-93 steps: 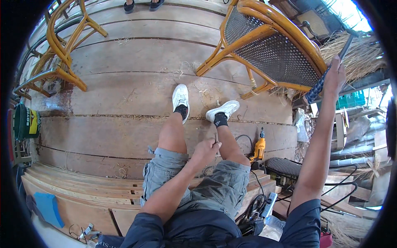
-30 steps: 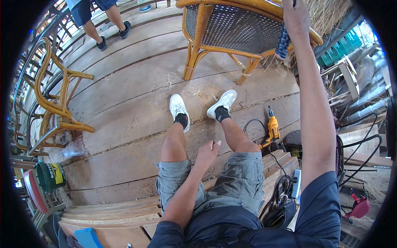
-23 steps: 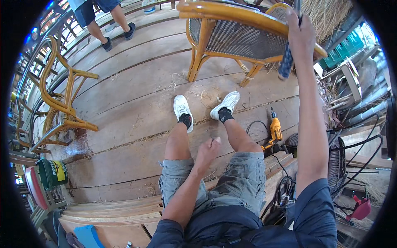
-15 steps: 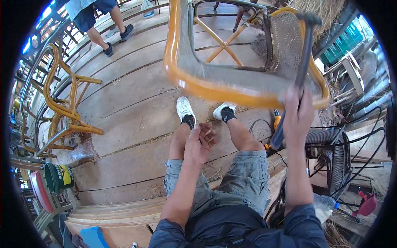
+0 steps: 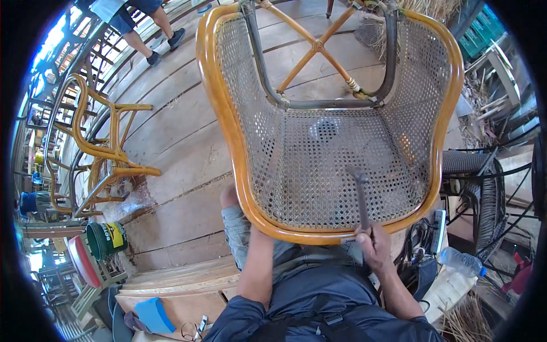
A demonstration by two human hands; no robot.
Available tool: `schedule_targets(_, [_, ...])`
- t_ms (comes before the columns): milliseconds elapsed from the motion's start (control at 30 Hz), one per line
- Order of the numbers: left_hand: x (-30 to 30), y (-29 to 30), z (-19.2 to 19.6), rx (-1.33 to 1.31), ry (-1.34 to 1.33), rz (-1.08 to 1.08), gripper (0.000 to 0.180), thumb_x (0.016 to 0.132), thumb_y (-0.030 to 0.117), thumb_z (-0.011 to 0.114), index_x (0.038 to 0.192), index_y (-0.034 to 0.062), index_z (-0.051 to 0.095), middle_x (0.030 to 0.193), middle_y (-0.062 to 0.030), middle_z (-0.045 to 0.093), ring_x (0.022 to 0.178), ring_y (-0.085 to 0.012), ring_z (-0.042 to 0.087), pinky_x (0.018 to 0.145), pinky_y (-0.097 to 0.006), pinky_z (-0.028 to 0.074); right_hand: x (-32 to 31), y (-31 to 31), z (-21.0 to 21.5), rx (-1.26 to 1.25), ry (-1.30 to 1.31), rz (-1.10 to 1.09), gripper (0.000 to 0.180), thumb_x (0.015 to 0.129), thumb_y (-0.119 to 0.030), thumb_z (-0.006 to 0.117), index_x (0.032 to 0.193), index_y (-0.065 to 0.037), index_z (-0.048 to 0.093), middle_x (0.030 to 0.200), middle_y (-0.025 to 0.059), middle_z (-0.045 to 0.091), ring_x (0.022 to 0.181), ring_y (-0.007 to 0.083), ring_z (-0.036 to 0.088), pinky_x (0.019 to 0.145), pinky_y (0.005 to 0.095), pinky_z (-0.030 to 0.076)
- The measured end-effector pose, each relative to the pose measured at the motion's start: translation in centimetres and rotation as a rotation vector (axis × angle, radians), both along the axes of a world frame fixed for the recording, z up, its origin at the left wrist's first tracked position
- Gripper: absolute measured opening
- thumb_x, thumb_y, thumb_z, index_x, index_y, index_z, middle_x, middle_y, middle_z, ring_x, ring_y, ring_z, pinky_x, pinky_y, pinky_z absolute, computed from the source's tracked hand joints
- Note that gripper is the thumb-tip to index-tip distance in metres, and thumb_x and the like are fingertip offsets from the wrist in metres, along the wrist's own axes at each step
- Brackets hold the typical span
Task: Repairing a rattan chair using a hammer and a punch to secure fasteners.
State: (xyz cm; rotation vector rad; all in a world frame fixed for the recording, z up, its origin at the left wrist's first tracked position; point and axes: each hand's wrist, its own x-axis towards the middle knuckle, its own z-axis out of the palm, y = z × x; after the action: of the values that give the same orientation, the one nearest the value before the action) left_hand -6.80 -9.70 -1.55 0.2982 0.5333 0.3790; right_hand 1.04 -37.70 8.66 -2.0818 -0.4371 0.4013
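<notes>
Floor (image 5: 182, 165): planks, runs out ahead and left of both hands.

Chair (image 5: 336, 157): directly ahead of both hands, tipped back toward them, cane panel (image 5: 305, 196) facing up. Long axis runs forward, away from the hands; crossed braces (image 5: 318, 45) sit at the far end. Top rail (image 5: 305, 235) is the near edge, right at the hands.

Second chair (image 5: 102, 149): well left of the left forearm (image 5: 255, 268), apart from it. Dark chair (image 5: 493, 214): right of the right hand (image 5: 376, 248), not touching it. Bucket (image 5: 106, 240): green, well left of the left forearm.

Hands are apart. Left hand is hidden behind the top rail, left of the right one; can't tell if it grips the chair. Right hand is clamped on the hammer (image 5: 363, 205) and is the nearer one to the open face of the cane.

Hammer: shaft points forward from the right hand, slightly left, roughly along the chair's long axis. Head is over the cane; can't tell if it touches.

Bottle (image 5: 458, 260): clear, blue cap, near, right of the right hand.
</notes>
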Motion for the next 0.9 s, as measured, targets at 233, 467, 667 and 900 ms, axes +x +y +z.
schedule_targets(233, [-3.3,-0.4,-1.1,0.074,0.047,-0.038,0.044,0.097,0.032,0.037,0.133,0.0067,0.041,0.128,-0.0084,0.051,0.114,-0.0234,0.050,0.097,-0.038,0.045,2.4,-3.8,-4.0,-0.147,-0.143,-0.283,0.019,0.086,-0.020,0.055,0.083,-0.001,0.050,0.071,0.0137,0.048,0.067,0.0311,0.050,0.062,0.0385,0.039])
schedule_targets(467, [-1.7,1.8,-1.5,0.158,0.090,-0.110,0.044,0.097,0.031,0.037,0.133,0.0063,0.041,0.128,-0.0085,0.051,0.114,-0.0235,0.051,0.097,-0.038,0.045,1.8,-4.4,-6.8,0.063,0.122,-0.273,0.020,0.087,-0.022,0.055,0.089,-0.002,0.055,0.068,0.0079,0.050,0.062,0.0188,0.050,0.062,0.0307,0.042])
schedule_targets(667, [-1.4,7.9,-0.5,0.274,0.122,-0.142,0.044,0.097,0.031,0.038,0.133,0.0059,0.041,0.128,-0.0085,0.051,0.113,-0.0235,0.051,0.096,-0.038,0.045,1.7,-3.7,-7.0,0.390,0.338,-0.305,0.022,0.086,-0.023,0.058,0.088,-0.002,0.055,0.068,0.0008,0.049,0.063,0.0113,0.048,0.059,0.0280,0.041])
schedule_targets(900, [-1.1,6.7,-1.4,0.397,0.122,-0.155,0.044,0.097,0.030,0.038,0.133,0.0055,0.041,0.128,-0.0086,0.051,0.113,-0.0236,0.051,0.096,-0.038,0.045,1.1,-5.4,-5.4,0.313,0.269,-0.251,0.025,0.084,-0.023,0.062,0.096,-0.002,0.056,0.071,0.0024,0.050,0.067,0.0120,0.048,0.062,0.0270,0.041])
